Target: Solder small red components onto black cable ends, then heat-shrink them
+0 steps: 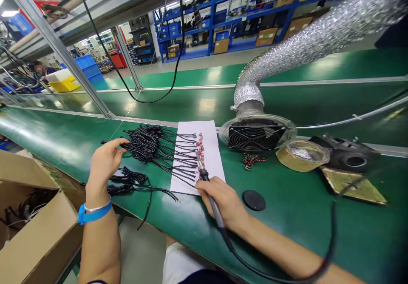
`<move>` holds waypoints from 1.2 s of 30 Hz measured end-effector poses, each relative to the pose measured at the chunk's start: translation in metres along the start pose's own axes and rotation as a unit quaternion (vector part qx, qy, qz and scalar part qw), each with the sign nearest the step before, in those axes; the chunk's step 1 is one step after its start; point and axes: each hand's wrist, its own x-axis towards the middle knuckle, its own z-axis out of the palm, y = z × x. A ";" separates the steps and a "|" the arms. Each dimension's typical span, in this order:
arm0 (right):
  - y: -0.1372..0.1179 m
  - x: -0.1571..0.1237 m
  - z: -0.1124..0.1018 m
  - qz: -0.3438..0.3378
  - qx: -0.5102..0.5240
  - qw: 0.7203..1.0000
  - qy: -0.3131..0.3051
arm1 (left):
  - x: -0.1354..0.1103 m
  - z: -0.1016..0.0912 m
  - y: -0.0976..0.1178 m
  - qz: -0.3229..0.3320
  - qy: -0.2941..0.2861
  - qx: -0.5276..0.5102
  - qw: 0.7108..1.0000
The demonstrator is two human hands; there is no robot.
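My right hand [225,201] is closed around a soldering iron [214,205], whose tip is over a row of small red parts [200,148] on a white sheet [212,131]. Toward that row run the straightened ends of several black cables [145,141], bundled in a heap left of the sheet. At the heap's left edge my left hand [106,158] pinches a black cable with thumb and finger. A second bundle of black cables [130,182] lies nearer me, with bare copper ends pointing right. Whether the iron's tip touches a part I cannot tell.
A fume extractor fan [256,137] on a silver duct stands behind the sheet. Loose small red-black parts [251,160], a tape roll [301,154], a black round lid [254,200] and a soldering iron stand [347,154] lie rightward. An open cardboard box [47,233] is at left.
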 end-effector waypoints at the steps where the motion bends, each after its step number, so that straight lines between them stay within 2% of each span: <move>1: 0.002 0.001 0.010 -0.009 -0.010 1.000 -0.004 | 0.010 0.002 -0.006 -0.002 -0.018 0.002 1.000; 4: 0.009 0.003 0.027 -0.026 -0.031 0.999 -0.018 | 0.037 0.010 -0.015 0.007 -0.057 0.019 0.998; 8: 0.013 0.009 0.031 -0.031 -0.050 0.998 -0.033 | 0.067 0.027 -0.011 0.040 -0.104 0.065 0.992; 12: 0.015 0.012 0.032 -0.013 -0.055 0.997 -0.046 | 0.075 0.044 -0.003 0.071 -0.152 0.121 0.978; 17: 0.017 0.012 0.031 0.009 -0.044 0.998 -0.046 | 0.054 0.045 0.007 0.092 -0.102 0.077 0.988; 22: 0.014 0.012 0.023 0.021 -0.024 0.999 -0.038 | 0.029 0.040 0.019 0.119 -0.124 -0.004 0.985; 29: 0.009 0.009 0.015 0.013 -0.013 1.000 -0.018 | 0.011 0.041 0.033 0.149 -0.153 -0.061 0.975; 32: 0.007 0.008 0.000 0.013 -0.015 1.000 0.017 | 0.002 0.040 0.043 0.160 -0.171 -0.076 0.969; 36: 0.012 -0.009 -0.037 0.013 -0.043 0.995 0.091 | -0.010 0.038 0.058 0.165 -0.190 -0.089 0.964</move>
